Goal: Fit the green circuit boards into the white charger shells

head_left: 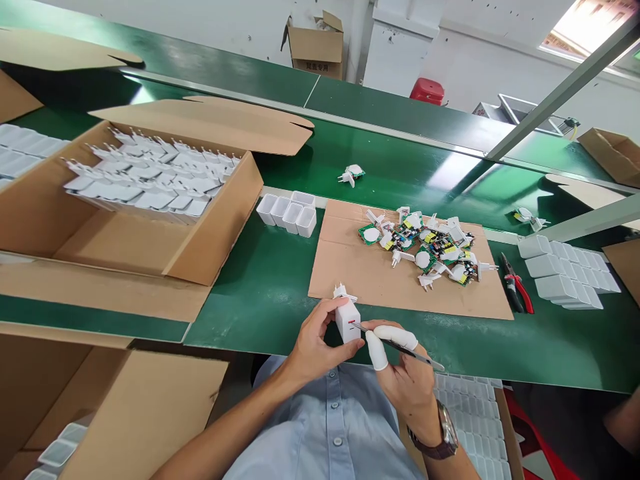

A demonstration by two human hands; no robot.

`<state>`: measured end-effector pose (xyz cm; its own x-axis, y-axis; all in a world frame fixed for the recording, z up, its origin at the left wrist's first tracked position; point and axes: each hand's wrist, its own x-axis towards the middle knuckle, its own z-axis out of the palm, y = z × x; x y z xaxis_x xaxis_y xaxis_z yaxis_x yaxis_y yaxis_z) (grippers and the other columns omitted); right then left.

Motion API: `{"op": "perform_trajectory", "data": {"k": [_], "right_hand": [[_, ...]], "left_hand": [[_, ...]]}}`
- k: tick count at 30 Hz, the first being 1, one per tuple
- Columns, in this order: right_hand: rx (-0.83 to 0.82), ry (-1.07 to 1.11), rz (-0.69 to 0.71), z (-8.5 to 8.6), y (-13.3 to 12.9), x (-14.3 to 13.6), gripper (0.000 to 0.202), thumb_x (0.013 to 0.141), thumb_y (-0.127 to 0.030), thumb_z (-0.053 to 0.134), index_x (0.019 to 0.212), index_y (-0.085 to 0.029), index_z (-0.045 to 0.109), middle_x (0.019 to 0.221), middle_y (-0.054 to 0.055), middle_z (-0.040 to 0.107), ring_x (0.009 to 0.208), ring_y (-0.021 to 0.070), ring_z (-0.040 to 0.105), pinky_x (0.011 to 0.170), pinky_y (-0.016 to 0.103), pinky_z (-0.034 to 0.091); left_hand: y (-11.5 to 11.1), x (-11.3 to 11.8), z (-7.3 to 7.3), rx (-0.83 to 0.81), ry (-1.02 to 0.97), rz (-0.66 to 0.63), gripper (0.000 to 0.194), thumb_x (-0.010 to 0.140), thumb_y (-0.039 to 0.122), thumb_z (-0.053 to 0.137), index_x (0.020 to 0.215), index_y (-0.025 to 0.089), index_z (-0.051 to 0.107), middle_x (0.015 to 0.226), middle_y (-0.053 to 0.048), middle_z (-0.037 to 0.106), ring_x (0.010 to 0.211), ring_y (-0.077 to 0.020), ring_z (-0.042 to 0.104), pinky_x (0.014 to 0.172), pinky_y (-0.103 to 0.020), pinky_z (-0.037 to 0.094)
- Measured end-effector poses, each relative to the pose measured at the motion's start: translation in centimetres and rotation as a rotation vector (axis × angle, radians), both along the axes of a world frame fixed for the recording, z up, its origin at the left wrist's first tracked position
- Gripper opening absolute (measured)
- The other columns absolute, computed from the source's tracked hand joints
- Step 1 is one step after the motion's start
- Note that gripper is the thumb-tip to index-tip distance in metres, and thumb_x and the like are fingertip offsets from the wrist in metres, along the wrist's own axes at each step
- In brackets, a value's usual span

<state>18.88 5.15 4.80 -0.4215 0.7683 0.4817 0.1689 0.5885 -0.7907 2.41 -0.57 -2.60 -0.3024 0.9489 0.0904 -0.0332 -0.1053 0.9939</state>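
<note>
My left hand (pixel 319 340) grips a white plug charger (pixel 345 319) near the table's front edge, thumb on one side and fingers on the other. The charger's plug end points away from me, and its near face shows a red slot. In my right hand (pixel 406 373) is a pair of tweezers (pixel 407 351), their tips touching the face by the slot. White finger cots cover two fingers of that hand. Beyond both hands, a cardboard sheet (pixel 345 280) bears a pile of circuit boards (pixel 435 247) with white plug parts.
A carton (pixel 220 220) of white plug pieces stands at left. White housings (pixel 293 213) sit beside the sheet, more housings (pixel 565 273) at right, near red-handled pliers (pixel 517 287). Single boards (pixel 353 175) lie farther back. A post (pixel 560 97) slants up at right. Another person's arm (pixel 623 423) shows lower right.
</note>
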Motion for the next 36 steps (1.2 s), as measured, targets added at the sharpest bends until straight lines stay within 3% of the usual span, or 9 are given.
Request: {"op": "perform_trajectory", "data": {"k": [10,15,26,33,36], "right_hand": [[0.051,-0.048,-0.005,0.2,0.0,-0.4,0.025,0.098,-0.006,0.064,0.115,-0.024,0.065,0.104,0.006,0.083,0.093,0.0196,0.083,0.082,0.03,0.071],[0.063,-0.038,-0.019,-0.3,-0.1,-0.5,0.028,0.097,-0.003,0.066,0.116,-0.024,0.067,0.107,0.006,0.083,0.098,0.0192,0.083,0.087,0.031,0.071],[0.03,0.156,-0.011,-4.2,-1.6,-1.0,0.051,0.093,0.006,0.064,0.131,-0.028,0.068,0.122,0.007,0.081,0.115,0.0225,0.079,0.099,0.043,0.069],[-0.134,0.17,-0.03,-1.1,-0.3,-0.5,0.035,0.096,0.0,0.064,0.117,-0.027,0.067,0.111,0.005,0.082,0.105,0.0218,0.081,0.091,0.038,0.07],[-0.119,0.185,-0.027,-0.1,0.1,-0.1,0.035,0.096,0.0,0.065,0.118,-0.028,0.066,0.112,0.005,0.082,0.107,0.0225,0.081,0.095,0.041,0.069]], "left_hand": [[0.0,0.0,-0.2,0.079,0.09,0.041,0.061,0.084,0.031,0.091,0.138,0.025,0.063,0.124,-0.009,0.07,0.102,-0.021,0.071,0.091,-0.033,0.06],[0.0,0.0,-0.1,0.061,0.1,0.047,0.061,0.085,0.032,0.091,0.138,0.024,0.061,0.117,-0.009,0.07,0.099,-0.0203,0.071,0.09,-0.033,0.061],[0.1,0.2,0.2,0.05,0.067,0.08,0.059,0.084,0.03,0.091,0.136,0.023,0.063,0.109,-0.006,0.072,0.092,-0.0183,0.072,0.085,-0.029,0.06],[0.2,0.0,0.5,-0.025,-0.068,0.04,0.065,0.08,0.03,0.093,0.137,0.022,0.062,0.117,-0.009,0.074,0.098,-0.0208,0.072,0.09,-0.033,0.06],[0.3,-0.1,0.6,-0.038,-0.126,0.049,0.066,0.079,0.03,0.094,0.136,0.022,0.062,0.117,-0.01,0.074,0.099,-0.021,0.07,0.09,-0.033,0.06]]}}
